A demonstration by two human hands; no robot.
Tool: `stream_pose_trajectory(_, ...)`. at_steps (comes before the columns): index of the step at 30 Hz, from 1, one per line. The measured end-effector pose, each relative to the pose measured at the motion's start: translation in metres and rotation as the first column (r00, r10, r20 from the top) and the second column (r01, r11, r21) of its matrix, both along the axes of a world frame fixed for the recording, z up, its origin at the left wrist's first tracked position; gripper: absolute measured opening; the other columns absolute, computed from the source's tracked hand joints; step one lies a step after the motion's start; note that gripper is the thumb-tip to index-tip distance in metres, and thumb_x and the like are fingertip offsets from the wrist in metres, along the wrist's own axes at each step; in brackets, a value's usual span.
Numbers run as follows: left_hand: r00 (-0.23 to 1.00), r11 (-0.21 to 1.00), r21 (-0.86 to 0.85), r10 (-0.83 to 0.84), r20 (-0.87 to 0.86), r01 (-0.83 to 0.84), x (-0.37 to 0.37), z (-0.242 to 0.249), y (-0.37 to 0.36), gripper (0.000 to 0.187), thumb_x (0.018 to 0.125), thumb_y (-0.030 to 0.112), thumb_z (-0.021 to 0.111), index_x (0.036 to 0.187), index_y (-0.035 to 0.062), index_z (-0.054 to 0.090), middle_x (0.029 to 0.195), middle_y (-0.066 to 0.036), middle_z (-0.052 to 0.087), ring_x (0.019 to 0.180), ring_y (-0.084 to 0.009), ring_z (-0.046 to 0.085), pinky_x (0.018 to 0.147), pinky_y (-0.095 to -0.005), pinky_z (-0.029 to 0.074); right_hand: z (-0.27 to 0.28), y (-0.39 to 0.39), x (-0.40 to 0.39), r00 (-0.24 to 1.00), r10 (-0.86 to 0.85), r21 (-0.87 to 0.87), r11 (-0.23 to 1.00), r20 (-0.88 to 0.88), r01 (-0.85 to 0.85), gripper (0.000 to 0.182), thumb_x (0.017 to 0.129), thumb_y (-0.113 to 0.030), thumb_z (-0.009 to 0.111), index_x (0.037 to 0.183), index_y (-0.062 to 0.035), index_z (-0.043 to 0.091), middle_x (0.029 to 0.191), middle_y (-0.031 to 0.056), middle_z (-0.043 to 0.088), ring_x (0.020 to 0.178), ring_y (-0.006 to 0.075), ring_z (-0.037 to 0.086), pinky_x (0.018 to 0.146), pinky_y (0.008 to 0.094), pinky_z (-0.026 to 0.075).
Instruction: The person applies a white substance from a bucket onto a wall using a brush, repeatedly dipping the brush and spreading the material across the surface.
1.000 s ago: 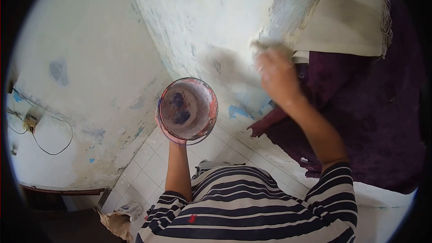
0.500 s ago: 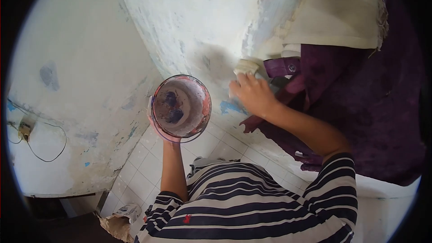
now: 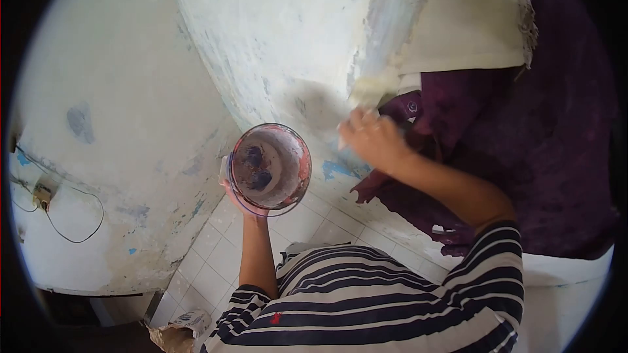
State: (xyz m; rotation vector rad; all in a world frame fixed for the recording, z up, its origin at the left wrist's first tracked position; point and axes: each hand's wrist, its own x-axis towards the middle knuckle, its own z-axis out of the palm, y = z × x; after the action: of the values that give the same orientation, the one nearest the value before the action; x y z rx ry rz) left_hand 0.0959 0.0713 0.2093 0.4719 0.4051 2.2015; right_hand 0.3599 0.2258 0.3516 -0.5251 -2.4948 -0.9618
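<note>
My left hand (image 3: 237,196) supports a round paint bucket (image 3: 299,168) from its left side and underneath. Dark blotches mark the bucket's pinkish-grey bottom, and red paint is smeared inside its rim. A wide, pale-bristled paintbrush (image 3: 371,90) is gripped in my right hand (image 3: 376,138), slightly blurred by motion. Its bristles are up against the patchy whitish wall (image 3: 275,33), right beside a grey strip and the edge of some hanging cloth. The fingers of my right hand are wrapped round the handle.
Purple cloth (image 3: 510,157) with a button hangs at the right, under a cream fringed cloth (image 3: 464,26). On the left wall, a small electrical box (image 3: 42,196) trails a loose wire. White floor tiles (image 3: 216,242) lie below, with a crumpled paper sack (image 3: 176,335) at lower left.
My right hand and the brush have moved slightly right along the wall, the bristles nearer the cloth. The bucket sits a little lower and further right in view as the camera shifts.
</note>
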Motion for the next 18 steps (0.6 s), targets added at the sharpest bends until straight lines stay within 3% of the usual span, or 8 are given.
stream_pose_trajectory(1, 0.997, 0.997, -0.015, -0.071, 0.041, 0.072, 0.0, -0.003, -0.002, 0.076, 0.101, 0.066, 0.04, 0.155, 0.0123, 0.042, 0.157, -0.016, 0.044, 0.143, -0.0371, 0.044, 0.117, -0.057, 0.041, -0.021, 0.004, 0.001, 1.0, -0.011, 0.001, 1.0, 0.007, 0.011, 0.013, 0.084, -0.018, 0.065, 0.095, -0.0103, 0.063, 0.094, 0.01, 0.063, 0.092, 0.0254, 0.069, 0.058, 0.0315, 0.058)
stream_pose_trajectory(4, 0.99, 0.99, -0.019, -0.136, 0.046, 0.137, -0.011, -0.022, 0.0, 0.077, 0.1, 0.066, 0.04, 0.154, 0.0111, 0.043, 0.156, -0.016, 0.045, 0.142, -0.0374, 0.045, 0.117, -0.0574, 0.041, -0.039, 0.013, -0.001, 0.991, 0.095, -0.312, 0.948, 0.092, -0.062, 0.011, 0.087, -0.017, 0.063, 0.095, -0.01, 0.065, 0.092, 0.0107, 0.064, 0.093, 0.0275, 0.07, 0.061, 0.0345, 0.058)
stream_pose_trajectory(8, 0.999, 0.999, -0.008, -0.033, 0.041, 0.033, 0.002, -0.004, -0.002, 0.075, 0.101, 0.064, 0.039, 0.153, 0.0103, 0.043, 0.154, -0.016, 0.047, 0.141, -0.0373, 0.046, 0.116, -0.0575, 0.042, 0.087, 0.035, 0.006, 0.968, 0.051, -0.109, 0.991, -0.245, -0.08, 0.011, 0.088, -0.014, 0.061, 0.095, -0.0188, 0.067, 0.089, 0.0035, 0.064, 0.086, 0.024, 0.069, 0.072, 0.0394, 0.056)
stream_pose_trajectory(10, 0.987, 0.991, -0.027, -0.126, 0.096, 0.13, -0.009, -0.017, -0.001, 0.074, 0.101, 0.064, 0.04, 0.153, 0.0102, 0.043, 0.153, -0.016, 0.048, 0.14, -0.0371, 0.048, 0.115, -0.0571, 0.043, 0.154, 0.032, 0.019, 0.859, 0.19, -0.031, 0.972, -0.476, -0.233, 0.018, 0.084, -0.007, 0.063, 0.096, -0.0205, 0.065, 0.088, 0.0036, 0.064, 0.083, 0.0264, 0.067, 0.071, 0.0411, 0.055)
stream_pose_trajectory(13, 0.996, 0.996, -0.049, -0.078, 0.052, 0.08, -0.011, -0.031, -0.001, 0.073, 0.101, 0.062, 0.04, 0.153, 0.0101, 0.043, 0.153, -0.017, 0.048, 0.14, -0.0368, 0.048, 0.114, -0.057, 0.044, 0.188, 0.038, 0.028, 0.782, 0.242, 0.209, 0.967, -0.575, -0.145, 0.017, 0.084, -0.009, 0.064, 0.097, -0.0199, 0.063, 0.089, 0.0034, 0.063, 0.082, 0.026, 0.066, 0.066, 0.0419, 0.055)
stream_pose_trajectory(14, 0.996, 0.996, -0.05, -0.078, 0.05, 0.08, -0.011, -0.028, -0.001, 0.073, 0.101, 0.062, 0.04, 0.153, 0.0101, 0.043, 0.153, -0.017, 0.048, 0.14, -0.0368, 0.048, 0.114, -0.057, 0.044, 0.18, 0.032, 0.024, 0.781, 0.241, 0.208, 0.967, -0.576, -0.145, 0.017, 0.084, -0.009, 0.064, 0.097, -0.0199, 0.063, 0.089, 0.0034, 0.063, 0.082, 0.026, 0.066, 0.066, 0.0419, 0.055)
stream_pose_trajectory(16, 0.987, 0.993, -0.025, -0.112, 0.114, 0.116, -0.007, -0.02, 0.0, 0.073, 0.101, 0.062, 0.041, 0.153, 0.0102, 0.043, 0.153, -0.017, 0.048, 0.139, -0.0365, 0.049, 0.114, -0.0569, 0.044, 0.137, 0.011, 0.012, 0.958, -0.013, 0.128, 0.99, -0.286, 0.051, 0.013, 0.084, -0.015, 0.065, 0.097, -0.0172, 0.062, 0.092, 0.0044, 0.063, 0.083, 0.0236, 0.067, 0.063, 0.0377, 0.056)
stream_pose_trajectory(18, 0.985, 0.992, -0.032, -0.118, 0.122, 0.123, -0.008, -0.026, -0.001, 0.074, 0.101, 0.063, 0.042, 0.153, 0.01, 0.043, 0.153, -0.017, 0.048, 0.139, -0.0365, 0.049, 0.115, -0.0565, 0.043, 0.07, 0.002, -0.004, 0.992, -0.086, 0.249, 0.963, -0.096, 0.108, 0.013, 0.084, -0.02, 0.065, 0.095, -0.0142, 0.062, 0.092, 0.0058, 0.061, 0.085, 0.0219, 0.067, 0.061, 0.0345, 0.055)
